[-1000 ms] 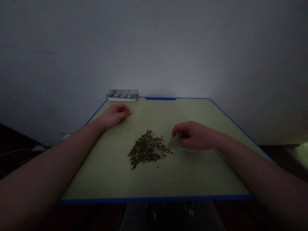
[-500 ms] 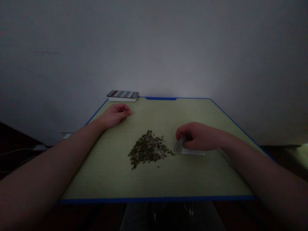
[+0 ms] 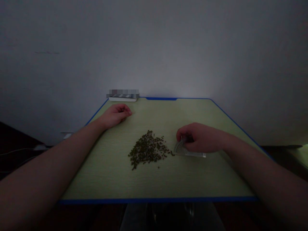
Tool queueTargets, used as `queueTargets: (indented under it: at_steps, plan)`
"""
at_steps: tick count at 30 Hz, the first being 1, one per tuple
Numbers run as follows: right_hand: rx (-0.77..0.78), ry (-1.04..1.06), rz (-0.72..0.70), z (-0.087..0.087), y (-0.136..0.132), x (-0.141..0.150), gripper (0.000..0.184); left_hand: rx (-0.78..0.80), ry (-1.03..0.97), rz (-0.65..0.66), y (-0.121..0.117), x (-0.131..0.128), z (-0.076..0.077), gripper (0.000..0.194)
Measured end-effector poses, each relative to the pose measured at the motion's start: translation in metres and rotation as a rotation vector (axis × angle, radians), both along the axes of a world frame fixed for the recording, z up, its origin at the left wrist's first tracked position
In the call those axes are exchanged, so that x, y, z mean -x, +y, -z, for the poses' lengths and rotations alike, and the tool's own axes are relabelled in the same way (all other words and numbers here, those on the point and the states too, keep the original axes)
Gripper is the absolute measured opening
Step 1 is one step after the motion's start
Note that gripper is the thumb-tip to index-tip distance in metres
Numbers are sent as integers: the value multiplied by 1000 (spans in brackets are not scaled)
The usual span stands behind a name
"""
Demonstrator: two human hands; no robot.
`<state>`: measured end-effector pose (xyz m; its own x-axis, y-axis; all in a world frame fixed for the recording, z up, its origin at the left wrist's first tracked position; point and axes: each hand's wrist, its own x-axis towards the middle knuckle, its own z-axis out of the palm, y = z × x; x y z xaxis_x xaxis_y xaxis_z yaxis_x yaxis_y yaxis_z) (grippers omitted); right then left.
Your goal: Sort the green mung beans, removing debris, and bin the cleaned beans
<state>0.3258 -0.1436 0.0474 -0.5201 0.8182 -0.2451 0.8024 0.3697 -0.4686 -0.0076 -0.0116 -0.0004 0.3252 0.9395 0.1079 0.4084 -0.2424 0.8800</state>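
A loose heap of small dark green-brown beans or seeds [image 3: 146, 149] lies in the middle of the tabletop. Just right of it, my right hand [image 3: 202, 137] is closed on a clear plastic protractor [image 3: 178, 148] with a curved printed scale. The protractor's left corner reaches the stray beans at the heap's right edge; part of it is hidden under my fingers. My left hand [image 3: 116, 115] rests on the table behind and left of the heap, its fingers curled in and the thumb against them. Nothing shows in it.
The pale wood-look table [image 3: 168, 183] has a blue edge. A white box-like object [image 3: 122, 99] with a blurred-out top sits at the far left corner. Behind the table rises a plain wall [image 3: 158, 48]. Cables [image 3: 18, 149] run at the lower left, off the table.
My right hand and the protractor have shifted very slightly, with the protractor's right end a little lower. The left hand and the heap look the same.
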Motion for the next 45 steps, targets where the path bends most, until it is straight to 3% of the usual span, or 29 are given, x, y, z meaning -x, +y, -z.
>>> queueTargets:
  at_steps: [6,13,18,21,26,29,33,38,45]
  plan:
    - [-55,-5,72,-5,2,-3,24,3,23,-20,1,1,0,20]
    - [18,287,305,-27,-2,-29,18,6,28,-37,-4,-2,-4,20]
    - [93,120,187,-25,-18,-20,22,23,30,-29,-4,-2,-4,20]
    - [22,-38,145,-19,-17,-13,34,19,37,-29,-4,-1,-4,20]
    - [-136,-180,222,-15,-4,-18,39,2,41,-21,-5,-3,-5,19]
    - [-182,-140,241,-16,-4,-20,38,-9,49,-12,-5,-4,-5,19]
    - [-75,-10,134,-19,-16,-10,35,-26,43,-14,-4,-4,-5,19]
    - [-41,-53,36,-17,-24,4,32,-30,50,1,-3,-3,-5,20]
    - [-13,-59,13,-16,-25,10,32,-42,44,3,-4,-4,-5,19]
